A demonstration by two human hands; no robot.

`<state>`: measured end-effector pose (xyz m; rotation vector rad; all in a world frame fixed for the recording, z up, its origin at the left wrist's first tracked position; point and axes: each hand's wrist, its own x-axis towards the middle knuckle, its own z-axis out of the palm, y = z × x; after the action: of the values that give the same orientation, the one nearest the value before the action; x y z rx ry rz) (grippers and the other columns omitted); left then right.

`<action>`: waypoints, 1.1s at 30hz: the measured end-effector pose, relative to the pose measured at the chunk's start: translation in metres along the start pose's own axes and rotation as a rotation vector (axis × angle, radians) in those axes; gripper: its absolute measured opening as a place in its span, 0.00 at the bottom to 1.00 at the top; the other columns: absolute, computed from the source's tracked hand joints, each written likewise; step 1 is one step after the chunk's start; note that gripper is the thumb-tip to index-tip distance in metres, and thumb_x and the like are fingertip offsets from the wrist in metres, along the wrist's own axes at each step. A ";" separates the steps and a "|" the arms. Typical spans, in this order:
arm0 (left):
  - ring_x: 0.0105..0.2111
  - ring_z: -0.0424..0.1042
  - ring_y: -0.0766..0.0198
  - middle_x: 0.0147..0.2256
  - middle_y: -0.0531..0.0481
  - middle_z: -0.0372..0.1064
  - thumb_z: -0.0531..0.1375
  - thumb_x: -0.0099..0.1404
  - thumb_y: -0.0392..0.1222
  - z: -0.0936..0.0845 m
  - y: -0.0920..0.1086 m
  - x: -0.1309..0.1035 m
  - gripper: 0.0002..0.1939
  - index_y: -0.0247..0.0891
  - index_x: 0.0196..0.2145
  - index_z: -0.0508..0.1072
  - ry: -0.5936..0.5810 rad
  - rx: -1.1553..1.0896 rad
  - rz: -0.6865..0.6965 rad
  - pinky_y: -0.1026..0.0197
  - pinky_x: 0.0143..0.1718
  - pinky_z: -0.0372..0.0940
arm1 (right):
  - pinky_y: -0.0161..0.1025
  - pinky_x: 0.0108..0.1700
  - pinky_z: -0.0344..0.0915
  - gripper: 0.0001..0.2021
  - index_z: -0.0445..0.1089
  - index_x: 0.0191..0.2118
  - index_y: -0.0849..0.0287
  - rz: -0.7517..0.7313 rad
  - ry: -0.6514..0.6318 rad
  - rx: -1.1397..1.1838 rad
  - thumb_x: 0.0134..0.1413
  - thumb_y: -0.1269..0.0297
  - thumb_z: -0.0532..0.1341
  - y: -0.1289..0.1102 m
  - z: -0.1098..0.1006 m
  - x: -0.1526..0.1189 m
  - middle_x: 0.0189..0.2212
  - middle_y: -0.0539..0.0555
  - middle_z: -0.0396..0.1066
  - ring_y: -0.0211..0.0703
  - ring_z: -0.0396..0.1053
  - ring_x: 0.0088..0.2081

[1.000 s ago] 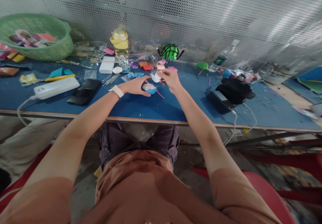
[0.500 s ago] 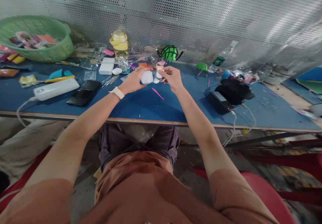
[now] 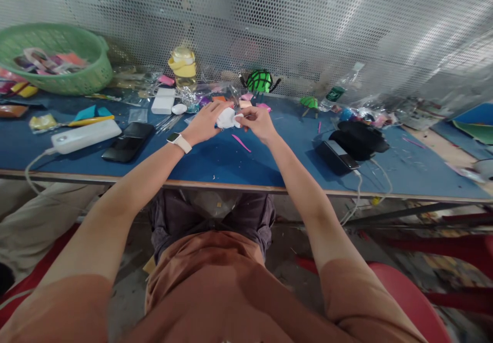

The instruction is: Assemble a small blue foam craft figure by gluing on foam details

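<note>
My left hand, with a pale-banded watch on its wrist, is closed around a white lump of modelling clay above the blue table. Between the thumb and fingers of my right hand is a small white clay piece, pinched right against the lump's right side. Whether the two pieces are joined I cannot tell. A pink modelling tool lies on the table just below my hands. Behind them are small clay pieces in orange, peach and pink.
A green basket stands at the back left, near a yellow-lidded bottle. A power bank and phone lie left. Two green turtle-like figures stand behind. At right are a black case and a clear bottle.
My right hand has moved slightly left and down, bringing its small white piece against the lump. My left wrist has turned, so the watch face shows. A pink piece behind is now uncovered.
</note>
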<state>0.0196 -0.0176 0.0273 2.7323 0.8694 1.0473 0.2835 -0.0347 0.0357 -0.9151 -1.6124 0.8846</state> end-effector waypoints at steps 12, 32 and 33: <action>0.80 0.67 0.30 0.78 0.34 0.69 0.70 0.69 0.31 -0.001 -0.003 -0.001 0.49 0.47 0.83 0.63 0.026 0.001 -0.009 0.23 0.83 0.62 | 0.39 0.26 0.67 0.38 0.75 0.40 0.50 0.003 -0.040 0.067 0.39 0.25 0.86 -0.014 -0.002 -0.003 0.29 0.48 0.79 0.39 0.73 0.28; 0.79 0.68 0.33 0.76 0.34 0.70 0.68 0.71 0.31 -0.005 0.012 0.000 0.45 0.46 0.81 0.66 0.047 -0.060 0.022 0.26 0.80 0.67 | 0.44 0.30 0.73 0.32 0.77 0.44 0.50 -0.113 0.095 -0.114 0.50 0.31 0.84 -0.007 0.004 -0.006 0.40 0.50 0.78 0.39 0.73 0.28; 0.79 0.68 0.33 0.76 0.34 0.70 0.68 0.71 0.30 -0.005 0.012 0.000 0.45 0.46 0.81 0.66 0.046 -0.060 0.026 0.26 0.80 0.67 | 0.44 0.31 0.74 0.32 0.76 0.44 0.50 -0.116 0.108 -0.117 0.50 0.31 0.83 -0.007 0.004 -0.006 0.40 0.50 0.78 0.39 0.73 0.28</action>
<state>0.0225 -0.0283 0.0349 2.6874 0.7977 1.1256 0.2795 -0.0436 0.0383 -0.9242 -1.6198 0.6560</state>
